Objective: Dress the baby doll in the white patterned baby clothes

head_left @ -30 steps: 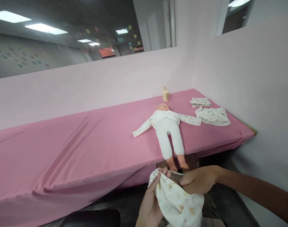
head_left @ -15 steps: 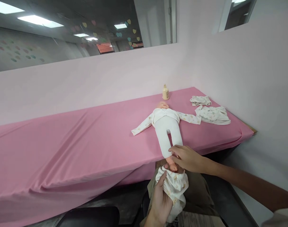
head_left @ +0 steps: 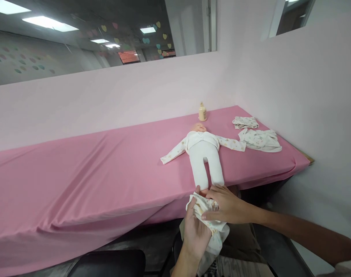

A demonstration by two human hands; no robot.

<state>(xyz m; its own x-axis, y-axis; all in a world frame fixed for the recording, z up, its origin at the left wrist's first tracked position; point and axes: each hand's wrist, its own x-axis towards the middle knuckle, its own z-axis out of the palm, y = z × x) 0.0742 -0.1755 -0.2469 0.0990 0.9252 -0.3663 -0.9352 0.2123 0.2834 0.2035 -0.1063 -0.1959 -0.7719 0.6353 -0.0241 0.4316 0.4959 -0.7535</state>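
A baby doll [head_left: 203, 152] in a white printed top and white legs lies on its back on the pink table [head_left: 106, 173], its feet hanging over the front edge. Just below the feet I hold a small pair of printed white baby trousers [head_left: 210, 227]. My left hand [head_left: 194, 231] grips the bunched cloth from below. My right hand [head_left: 226, 204] pinches the waistband from the right, right at the doll's feet, which the cloth and my fingers hide.
A small cream bottle [head_left: 202, 112] stands behind the doll's head. Folded printed baby clothes [head_left: 244, 122] and a second garment [head_left: 262, 140] lie at the table's right end by the pink wall. A dark chair [head_left: 112, 263] sits below the table edge.
Both hands have brought the trousers up from my lap to the doll's feet; the waistband now covers the feet, and my right hand has returned onto the cloth.
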